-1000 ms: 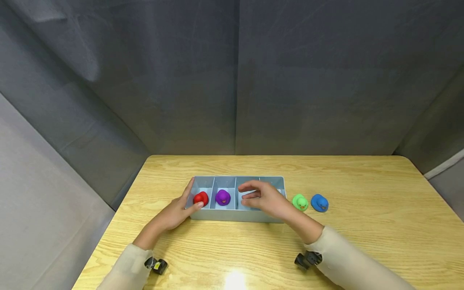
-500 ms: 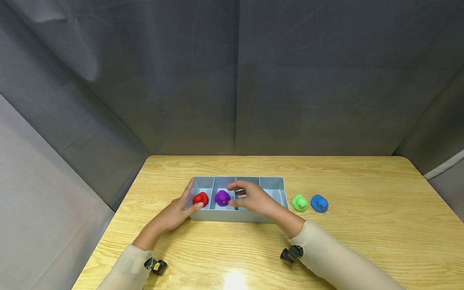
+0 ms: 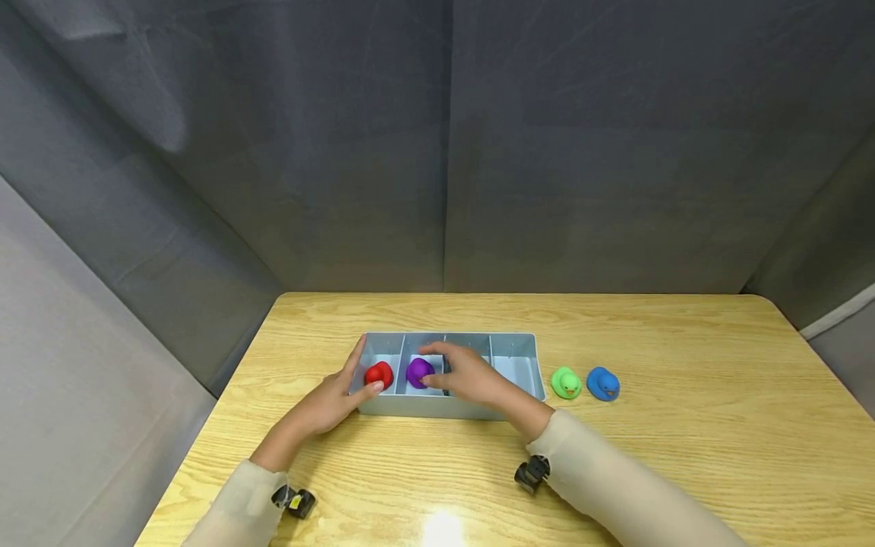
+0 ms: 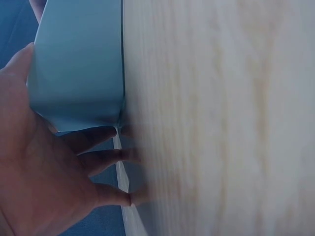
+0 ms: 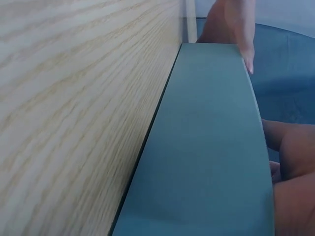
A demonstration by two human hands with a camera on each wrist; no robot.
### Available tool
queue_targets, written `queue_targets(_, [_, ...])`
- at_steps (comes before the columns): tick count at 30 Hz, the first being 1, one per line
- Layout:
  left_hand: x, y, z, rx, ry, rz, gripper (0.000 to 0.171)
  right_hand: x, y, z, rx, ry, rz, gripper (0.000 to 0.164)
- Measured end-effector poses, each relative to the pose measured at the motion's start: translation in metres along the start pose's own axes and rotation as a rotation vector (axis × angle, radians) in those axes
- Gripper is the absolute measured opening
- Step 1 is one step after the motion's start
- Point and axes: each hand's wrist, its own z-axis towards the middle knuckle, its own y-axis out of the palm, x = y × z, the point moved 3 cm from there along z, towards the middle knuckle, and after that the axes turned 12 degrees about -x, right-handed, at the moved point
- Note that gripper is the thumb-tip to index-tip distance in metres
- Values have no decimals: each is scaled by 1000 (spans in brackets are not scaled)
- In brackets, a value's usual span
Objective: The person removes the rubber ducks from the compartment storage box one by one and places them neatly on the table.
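A grey-blue box (image 3: 437,406) with several compartments stands on the table. My left hand (image 3: 330,401) holds its left end, thumb over the front rim and index finger reaching to the back corner. In the left wrist view the other fingers (image 4: 101,160) spread down beside the end wall. A red rubber duck (image 3: 378,373) sits in the leftmost compartment, a purple rubber duck (image 3: 418,371) in the one beside it. Over that second compartment is my right hand (image 3: 468,374), thumb overlapping the purple duck's front and index finger stretched behind it, a gap between them.
To the box's right, a green rubber duck (image 3: 566,384) and a blue rubber duck (image 3: 604,384) sit on the wooden table (image 3: 683,342). Dark grey fabric (image 3: 437,152) hangs behind the table's back edge.
My right hand has moved left across the box, from above the third compartment to the purple duck. The left hand, the box and the ducks have stayed in place.
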Motion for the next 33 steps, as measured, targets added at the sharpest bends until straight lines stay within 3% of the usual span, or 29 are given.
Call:
queue_targets(5, [0,0,0,-4,-5,5,93,1,5,5,-25,-11,-76,51])
queue_targets(14, [-2,0,0,-5,3,6,92,-4,11,10,9,4,-260,50])
queue_targets(22, [-1,0,0,-4,-2,8,92,-4,14,13,68,30,-311,42])
queue_targets(33, [-1,0,0,0,-8,9,92,-4,16,14,87,59,-307,29])
